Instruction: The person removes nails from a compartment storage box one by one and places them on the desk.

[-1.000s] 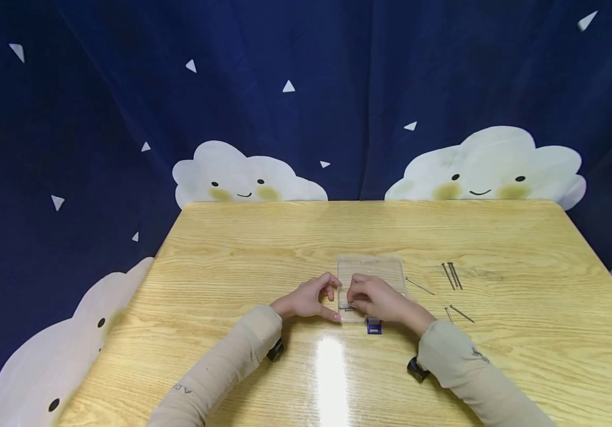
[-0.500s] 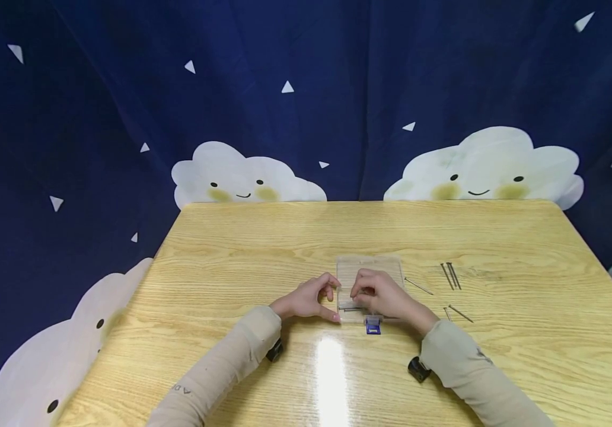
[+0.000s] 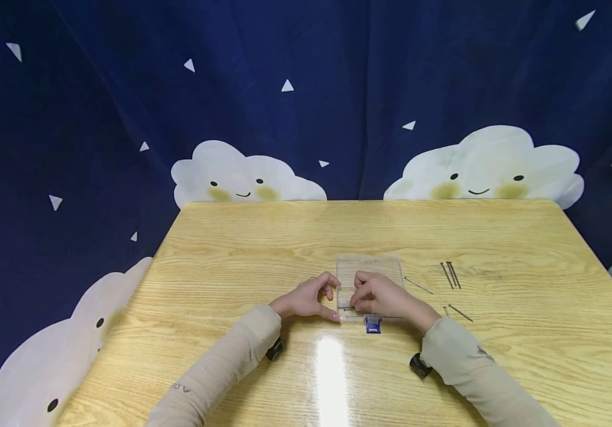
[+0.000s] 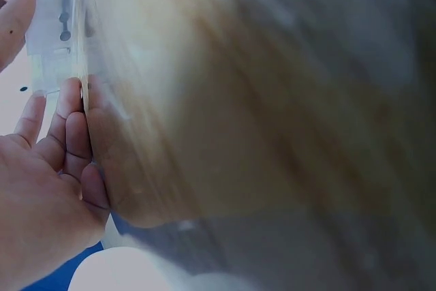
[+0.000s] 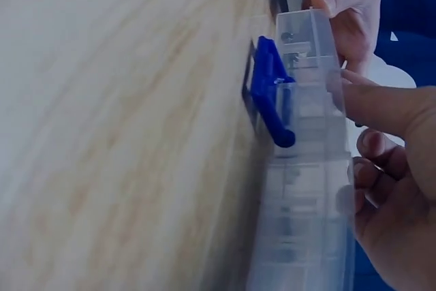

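Note:
A clear plastic compartment box [image 3: 368, 265] lies on the table with its lid laid back and a blue latch [image 3: 373, 325] hanging at the front. My left hand [image 3: 307, 298] holds the box's left end, thumb at the front corner and index finger further back. My right hand [image 3: 383, 295] is over the tray, thumb and bent fingers pinching at a nail [image 3: 345, 308] inside the front left compartment. The fingers hide part of that nail. In the right wrist view the blue latch [image 5: 272, 93] sticks out from the tray wall, with the right fingers [image 5: 381, 107] behind it.
One nail [image 3: 418, 285] lies just right of the box. Several more nails [image 3: 451, 276] are grouped further right, and another nail [image 3: 461, 313] lies nearer the front with a shorter-looking one beside it. The wooden table [image 3: 242, 237] ends at a dark blue cloud-print curtain [image 3: 306, 118].
My right hand rises slightly off the tray, baring the nail in it, then comes back down onto that nail. My left hand stays at the box's left end.

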`<state>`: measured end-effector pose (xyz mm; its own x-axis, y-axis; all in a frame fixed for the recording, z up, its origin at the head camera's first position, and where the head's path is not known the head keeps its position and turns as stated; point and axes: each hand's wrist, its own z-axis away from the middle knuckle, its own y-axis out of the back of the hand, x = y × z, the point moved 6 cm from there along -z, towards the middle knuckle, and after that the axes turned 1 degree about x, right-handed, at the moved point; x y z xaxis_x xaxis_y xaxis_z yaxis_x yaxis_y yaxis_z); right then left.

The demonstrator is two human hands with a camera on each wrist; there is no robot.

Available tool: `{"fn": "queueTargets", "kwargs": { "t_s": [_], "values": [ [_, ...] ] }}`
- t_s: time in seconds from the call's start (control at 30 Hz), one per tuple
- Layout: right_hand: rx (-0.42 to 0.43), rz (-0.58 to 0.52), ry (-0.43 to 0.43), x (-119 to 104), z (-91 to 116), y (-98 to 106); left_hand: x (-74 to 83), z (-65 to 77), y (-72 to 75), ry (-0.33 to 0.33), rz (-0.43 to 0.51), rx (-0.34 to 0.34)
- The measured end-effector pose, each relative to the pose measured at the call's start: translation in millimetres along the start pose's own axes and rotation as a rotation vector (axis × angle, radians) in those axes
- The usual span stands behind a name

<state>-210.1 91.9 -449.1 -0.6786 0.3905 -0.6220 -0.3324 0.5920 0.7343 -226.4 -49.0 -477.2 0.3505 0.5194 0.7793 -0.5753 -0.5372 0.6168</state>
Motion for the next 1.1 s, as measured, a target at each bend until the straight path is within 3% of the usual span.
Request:
{"fn": "queueTargets", "kwargs": {
  "t_s": [0.17, 0.5, 0.8, 1.1],
  "values": [
    [-0.070, 0.037, 0.018, 0, -2, -6, 0.1, 0.7, 0.6, 0.005, 0.005, -0.012],
    [-0.174, 0.243, 0.106, -8, -7, -11, -1.1, 0.8, 0.4, 0.020, 0.007, -0.016],
    [-0.325, 0.333, 0.206, -12, -18, -14, -0.8, 0.7, -0.9, 0.012, 0.003, -0.017],
    [-0.393, 0.373, 0.253, -14, -27, -16, 0.2, 0.2, 0.2, 0.027, -0.015, -0.023]
  ]
}}
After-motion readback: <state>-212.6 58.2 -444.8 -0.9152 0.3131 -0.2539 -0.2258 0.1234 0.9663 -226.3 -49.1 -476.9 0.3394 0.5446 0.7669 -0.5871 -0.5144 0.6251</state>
